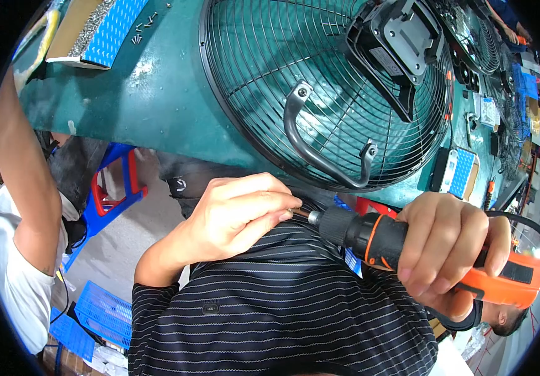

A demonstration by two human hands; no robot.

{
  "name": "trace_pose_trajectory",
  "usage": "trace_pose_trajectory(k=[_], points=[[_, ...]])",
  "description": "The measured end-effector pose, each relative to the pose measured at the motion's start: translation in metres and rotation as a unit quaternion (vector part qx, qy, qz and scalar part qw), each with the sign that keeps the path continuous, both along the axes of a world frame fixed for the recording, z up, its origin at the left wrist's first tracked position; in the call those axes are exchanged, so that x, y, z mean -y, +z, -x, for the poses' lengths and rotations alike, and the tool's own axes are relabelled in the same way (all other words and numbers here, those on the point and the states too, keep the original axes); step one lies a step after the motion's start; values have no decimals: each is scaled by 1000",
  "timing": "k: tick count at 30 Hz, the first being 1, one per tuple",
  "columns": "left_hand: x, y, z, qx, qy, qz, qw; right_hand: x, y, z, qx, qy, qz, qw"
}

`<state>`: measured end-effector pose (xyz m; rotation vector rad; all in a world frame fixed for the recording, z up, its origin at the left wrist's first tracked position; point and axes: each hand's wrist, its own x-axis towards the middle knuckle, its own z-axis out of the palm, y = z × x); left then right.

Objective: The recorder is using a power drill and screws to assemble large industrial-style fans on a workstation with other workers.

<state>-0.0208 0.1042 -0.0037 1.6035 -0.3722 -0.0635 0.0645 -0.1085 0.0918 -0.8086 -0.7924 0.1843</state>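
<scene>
My right hand [448,244] is wrapped around an orange and black cordless power screwdriver [370,235], held level in front of my striped shirt. Its bit [302,213] points left, toward my left hand [238,216]. There the thumb and fingertips are pinched together at the bit's end; whatever small piece they hold is hidden. Just beyond both hands, a round black wire fan guard [263,69] lies on the green table [151,106]. A curved dark metal handle [296,128] is attached to the guard by two screws, and a black bracket with a housing [401,47] rests over it.
At the far left stands an open box of screws [110,31], with several loose screws [137,39] beside it. A small blue-and-white box [461,172] sits at the right. Another person's arm [28,169] reaches in at left, near a blue and red stool [110,182] and blue baskets [104,310].
</scene>
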Motion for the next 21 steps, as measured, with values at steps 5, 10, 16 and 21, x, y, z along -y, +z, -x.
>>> trace_pose_trajectory(k=[5,10,16,21], points=[[-3,-5,-3,119,164,-125,971,-9,-2,1,36,-7,28,999],[3,-12,-6,121,259,-196,938,-23,-5,4,102,-46,55,992],[1,-19,-8,83,236,-198,948,-35,-4,-3,107,-12,116,987],[-4,-20,-10,73,227,-179,954,-47,2,-7,112,3,175,978]])
